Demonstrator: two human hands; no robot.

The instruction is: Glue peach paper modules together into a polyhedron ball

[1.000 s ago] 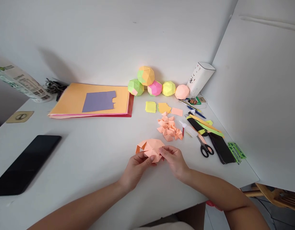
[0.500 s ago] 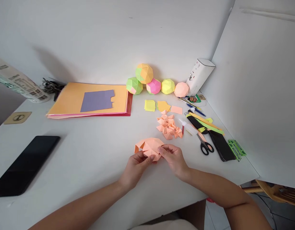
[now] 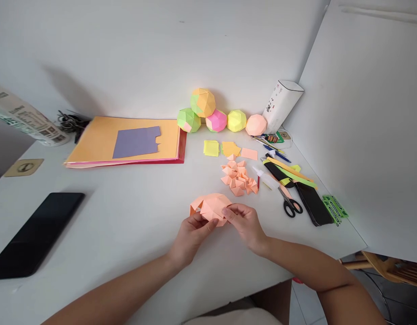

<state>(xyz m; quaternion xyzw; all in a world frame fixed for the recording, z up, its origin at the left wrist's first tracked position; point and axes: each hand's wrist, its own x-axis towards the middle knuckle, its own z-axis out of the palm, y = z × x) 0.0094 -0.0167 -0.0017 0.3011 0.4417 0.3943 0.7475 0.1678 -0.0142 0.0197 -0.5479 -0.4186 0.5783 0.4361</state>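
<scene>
A peach folded-paper ball (image 3: pixel 213 206), faceted and open on its left side, is held between both hands low over the table. My left hand (image 3: pixel 191 232) grips its lower left edge, thumb in front and fingers behind. On the right edge, my right hand (image 3: pixel 245 223) pinches the paper with thumb and index finger. The fingers partly cover the ball's lower side. Just beyond it lies a pile of folded peach paper pieces (image 3: pixel 237 176). A glue bottle (image 3: pixel 268 180) rests beside the pile, and black-handled scissors (image 3: pixel 291 206) lie further right.
Several finished paper balls (image 3: pixel 236 121) line the wall, one stacked on top. Behind the pile are yellow paper squares (image 3: pixel 211 148). A paper stack (image 3: pixel 103 135) sits back left, a black tablet (image 3: pixel 42 230) front left. At right are a black phone (image 3: pixel 313 205) and a white box (image 3: pixel 283 106).
Both hands keep their hold on the peach paper ball. It has tilted slightly between the fingers, and the front flaps look a little more closed together. The view has shifted slightly.
</scene>
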